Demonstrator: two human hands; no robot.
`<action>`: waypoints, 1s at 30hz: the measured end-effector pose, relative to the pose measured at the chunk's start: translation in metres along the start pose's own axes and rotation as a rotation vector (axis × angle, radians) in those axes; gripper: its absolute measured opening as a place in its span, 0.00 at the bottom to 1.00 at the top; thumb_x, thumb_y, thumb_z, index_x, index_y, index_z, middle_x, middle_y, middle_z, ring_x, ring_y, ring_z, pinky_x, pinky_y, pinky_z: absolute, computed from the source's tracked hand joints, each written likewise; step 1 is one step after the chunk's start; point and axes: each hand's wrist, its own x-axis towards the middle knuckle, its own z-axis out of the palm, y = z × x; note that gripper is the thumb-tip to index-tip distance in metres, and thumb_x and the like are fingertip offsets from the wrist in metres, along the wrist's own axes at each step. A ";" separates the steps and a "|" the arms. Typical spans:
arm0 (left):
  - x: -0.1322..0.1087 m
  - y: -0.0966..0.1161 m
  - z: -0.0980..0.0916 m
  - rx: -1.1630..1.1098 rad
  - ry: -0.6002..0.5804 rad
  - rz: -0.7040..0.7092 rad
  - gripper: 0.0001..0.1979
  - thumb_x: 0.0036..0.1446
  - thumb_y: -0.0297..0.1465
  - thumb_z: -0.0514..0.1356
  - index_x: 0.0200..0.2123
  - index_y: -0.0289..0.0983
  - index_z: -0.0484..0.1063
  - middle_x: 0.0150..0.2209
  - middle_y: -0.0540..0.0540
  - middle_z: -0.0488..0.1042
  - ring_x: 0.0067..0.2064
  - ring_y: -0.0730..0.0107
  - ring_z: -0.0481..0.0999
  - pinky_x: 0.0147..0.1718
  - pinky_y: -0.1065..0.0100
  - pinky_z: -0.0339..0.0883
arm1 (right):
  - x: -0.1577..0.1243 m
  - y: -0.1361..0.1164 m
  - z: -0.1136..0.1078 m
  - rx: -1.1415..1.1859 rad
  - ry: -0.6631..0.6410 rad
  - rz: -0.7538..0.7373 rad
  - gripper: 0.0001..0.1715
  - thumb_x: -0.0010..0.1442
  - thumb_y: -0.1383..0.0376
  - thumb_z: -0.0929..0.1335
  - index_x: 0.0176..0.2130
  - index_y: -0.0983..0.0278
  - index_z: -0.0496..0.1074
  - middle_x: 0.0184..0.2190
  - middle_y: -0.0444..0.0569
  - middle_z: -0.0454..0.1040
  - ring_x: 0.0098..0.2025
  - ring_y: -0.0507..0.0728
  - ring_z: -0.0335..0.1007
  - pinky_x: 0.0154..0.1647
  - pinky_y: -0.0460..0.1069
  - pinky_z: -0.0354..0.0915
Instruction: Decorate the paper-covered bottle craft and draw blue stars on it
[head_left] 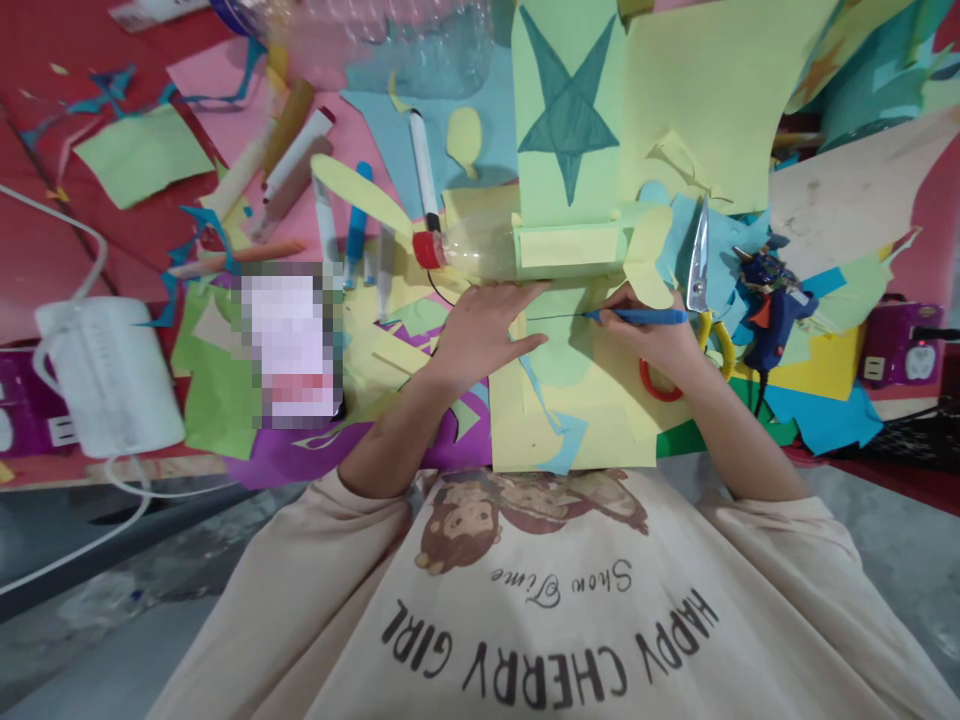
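Note:
My right hand (646, 328) is closed around a blue pen (651, 316), its tip at the end of a dark line on light green paper (566, 355). Flat on the left side of that paper lies my left hand (487, 325), fingers stretched and thumb apart. Yellow sheets (577, 440) are underneath. Just beyond both hands, a clear plastic bottle (480, 245) with a red cap (429, 250) lies on its side with paper pieces on it. A green sheet bearing a dark green star (570, 110) extends upward from the bottle.
Scissors (699, 265) with red and yellow handles and a blue glue gun (776, 315) lie at the right. Markers (300, 155) and paper scraps spread at the left, near a blurred phone (292, 345) and a white corded device (109, 375). Purple boxes (904, 345) stand at the sides.

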 end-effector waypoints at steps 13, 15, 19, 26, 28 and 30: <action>-0.001 -0.001 0.003 -0.009 0.023 0.016 0.31 0.64 0.47 0.59 0.66 0.38 0.67 0.44 0.42 0.79 0.46 0.53 0.76 0.45 0.60 0.64 | 0.000 0.004 0.000 0.014 0.020 -0.007 0.04 0.51 0.65 0.69 0.26 0.59 0.69 0.25 0.43 0.73 0.29 0.54 0.66 0.38 0.53 0.68; -0.001 -0.002 0.003 -0.015 0.024 0.025 0.32 0.65 0.48 0.58 0.66 0.39 0.67 0.44 0.42 0.79 0.46 0.53 0.76 0.45 0.59 0.64 | 0.000 0.006 -0.001 0.034 0.021 -0.002 0.04 0.52 0.65 0.69 0.26 0.59 0.69 0.25 0.43 0.73 0.29 0.54 0.67 0.36 0.53 0.68; 0.000 -0.002 0.003 -0.018 -0.001 0.016 0.33 0.64 0.48 0.59 0.67 0.38 0.66 0.45 0.42 0.79 0.47 0.52 0.77 0.45 0.59 0.64 | -0.002 0.006 -0.007 0.074 0.029 0.036 0.08 0.54 0.62 0.69 0.25 0.59 0.70 0.22 0.44 0.72 0.27 0.55 0.68 0.30 0.52 0.67; 0.001 0.004 -0.001 -0.013 -0.009 -0.016 0.32 0.64 0.44 0.61 0.68 0.39 0.64 0.46 0.42 0.79 0.49 0.51 0.76 0.48 0.57 0.65 | -0.017 0.005 -0.009 0.025 0.108 0.045 0.10 0.59 0.56 0.71 0.35 0.60 0.77 0.27 0.47 0.78 0.27 0.56 0.71 0.31 0.53 0.70; 0.001 0.007 -0.003 -0.014 -0.019 -0.039 0.32 0.64 0.43 0.61 0.68 0.40 0.64 0.47 0.41 0.79 0.50 0.50 0.76 0.49 0.57 0.65 | -0.020 0.007 -0.005 0.050 0.136 0.012 0.13 0.61 0.54 0.70 0.38 0.59 0.79 0.29 0.47 0.79 0.28 0.56 0.73 0.32 0.53 0.71; 0.001 0.009 -0.005 -0.017 -0.035 -0.056 0.32 0.65 0.42 0.61 0.69 0.40 0.63 0.49 0.41 0.79 0.50 0.50 0.76 0.50 0.57 0.65 | -0.020 0.010 0.001 0.070 0.154 -0.020 0.13 0.62 0.53 0.69 0.39 0.58 0.80 0.29 0.47 0.80 0.29 0.56 0.75 0.33 0.52 0.72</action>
